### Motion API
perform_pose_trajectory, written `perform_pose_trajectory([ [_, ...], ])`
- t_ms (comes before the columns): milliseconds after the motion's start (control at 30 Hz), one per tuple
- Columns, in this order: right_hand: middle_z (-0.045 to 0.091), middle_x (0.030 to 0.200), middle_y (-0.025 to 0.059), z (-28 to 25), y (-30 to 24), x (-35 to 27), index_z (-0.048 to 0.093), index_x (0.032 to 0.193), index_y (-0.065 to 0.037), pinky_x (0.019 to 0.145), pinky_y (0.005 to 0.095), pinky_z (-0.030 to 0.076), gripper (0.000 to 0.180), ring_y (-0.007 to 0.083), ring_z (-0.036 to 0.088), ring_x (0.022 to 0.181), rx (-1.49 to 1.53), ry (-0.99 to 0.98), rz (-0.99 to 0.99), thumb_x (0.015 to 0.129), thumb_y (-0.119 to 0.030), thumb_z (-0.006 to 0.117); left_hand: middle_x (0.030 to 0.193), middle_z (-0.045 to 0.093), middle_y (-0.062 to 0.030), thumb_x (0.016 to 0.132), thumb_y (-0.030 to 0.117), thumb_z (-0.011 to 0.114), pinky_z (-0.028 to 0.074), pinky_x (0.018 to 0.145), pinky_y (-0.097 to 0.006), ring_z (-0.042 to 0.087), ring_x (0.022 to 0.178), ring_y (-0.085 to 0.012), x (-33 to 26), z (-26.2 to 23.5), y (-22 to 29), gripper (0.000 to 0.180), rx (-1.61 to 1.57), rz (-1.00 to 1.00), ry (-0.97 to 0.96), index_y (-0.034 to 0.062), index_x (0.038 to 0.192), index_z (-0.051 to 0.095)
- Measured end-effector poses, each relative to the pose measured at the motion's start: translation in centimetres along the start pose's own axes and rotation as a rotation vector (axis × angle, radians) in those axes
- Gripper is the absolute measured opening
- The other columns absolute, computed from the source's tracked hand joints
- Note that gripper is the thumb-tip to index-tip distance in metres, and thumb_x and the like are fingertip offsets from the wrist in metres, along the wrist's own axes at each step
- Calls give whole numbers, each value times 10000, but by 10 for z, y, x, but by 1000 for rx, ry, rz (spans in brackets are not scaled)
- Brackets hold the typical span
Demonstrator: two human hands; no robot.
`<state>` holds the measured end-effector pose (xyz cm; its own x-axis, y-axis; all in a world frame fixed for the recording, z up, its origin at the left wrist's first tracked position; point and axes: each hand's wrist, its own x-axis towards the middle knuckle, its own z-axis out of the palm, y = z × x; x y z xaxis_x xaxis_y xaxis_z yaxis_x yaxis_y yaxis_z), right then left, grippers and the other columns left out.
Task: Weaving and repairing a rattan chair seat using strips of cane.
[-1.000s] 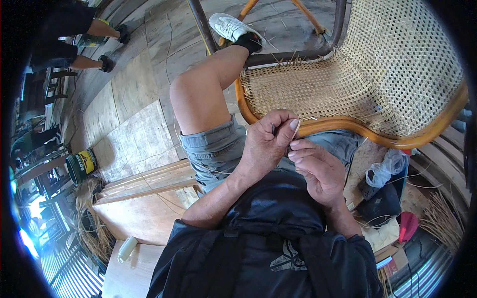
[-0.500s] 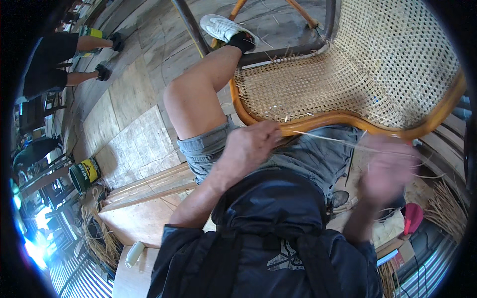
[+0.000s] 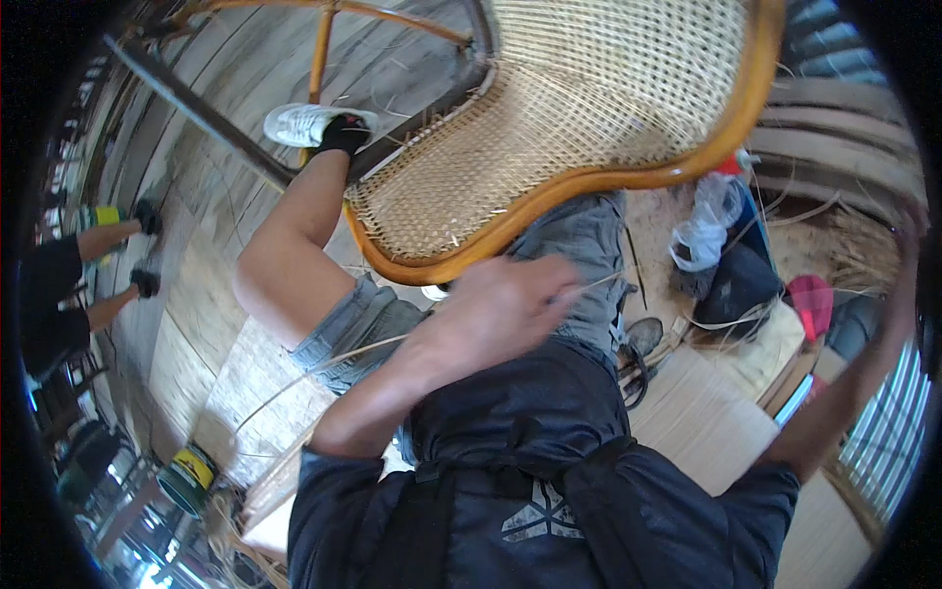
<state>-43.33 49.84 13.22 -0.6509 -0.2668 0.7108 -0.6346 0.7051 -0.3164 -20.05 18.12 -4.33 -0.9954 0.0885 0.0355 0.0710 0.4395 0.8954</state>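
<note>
A thin cane strand (image 3: pixel 599 282) was pinched in the closed left hand (image 3: pixel 496 314) at the chair seat's (image 3: pixel 549 147) front rim; the blurred right hand's (image 3: pixel 898 270) grip could not be told. Overpulled, the strand could snap.

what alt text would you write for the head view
Looking down, a person's left hand pinches a thin cane strand at the curved wooden rim of a woven cane chair seat resting across their lap. Their right hand, blurred, is flung far out to the right.
</note>
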Motion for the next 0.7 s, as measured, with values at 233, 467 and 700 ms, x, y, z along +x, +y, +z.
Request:
perform_pose_trajectory([
  [233,613,889,144,89,-128,-74,601,997,-11,733,325,472,224,255,620,816,290,-1156,-110,837,-168,599,720,587,-160,868,169,581,462,577,-372,593,646,-319,29,-29,19,141,-75,-46,-26,30,886,595],
  [467,622,978,175,-57,167,-1,600,1053,-43,764,399,477,246,330,601,877,-580,-572,-85,910,-230,525,717,617,-152,875,257,535,492,587,-433,621,689,-335,-71,-78,-70,193,491,-361,184,69,855,571],
  [700,589,1108,119,26,69,-47,592,1106,-52,962,349,395,283,221,537,1079,-205,-563,-5,824,-37,568,877,651,-144,831,223,514,516,724,-408,634,827,-325,-19,-6,-38,231,303,-285,-182,176,1035,611],
])
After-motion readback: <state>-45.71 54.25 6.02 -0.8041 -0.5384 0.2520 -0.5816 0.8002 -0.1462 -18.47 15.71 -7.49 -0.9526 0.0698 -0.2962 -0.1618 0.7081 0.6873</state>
